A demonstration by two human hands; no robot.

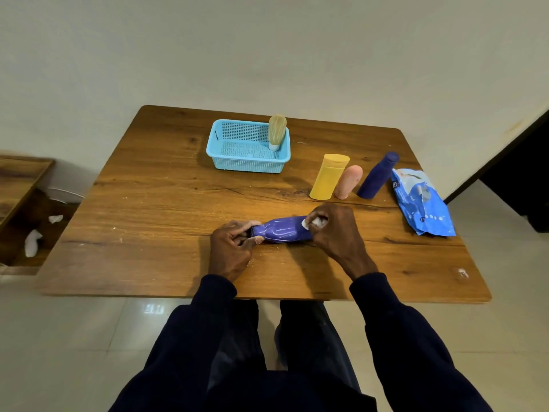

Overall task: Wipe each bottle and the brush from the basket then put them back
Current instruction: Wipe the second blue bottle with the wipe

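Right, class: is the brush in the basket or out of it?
In. The brush stands upright inside the blue basket, at its right end, bristles up.

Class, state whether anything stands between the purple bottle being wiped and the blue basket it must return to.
Nothing visible does: only bare wooden table lies between the purple plastic bottle and the light-blue mesh basket. The beige brush stands in its right end.

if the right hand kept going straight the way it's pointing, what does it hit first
The right hand, pinching a white wipe, points away and to the left, already against the purple bottle. Past that comes bare table, then probably the blue basket; depth is unclear.
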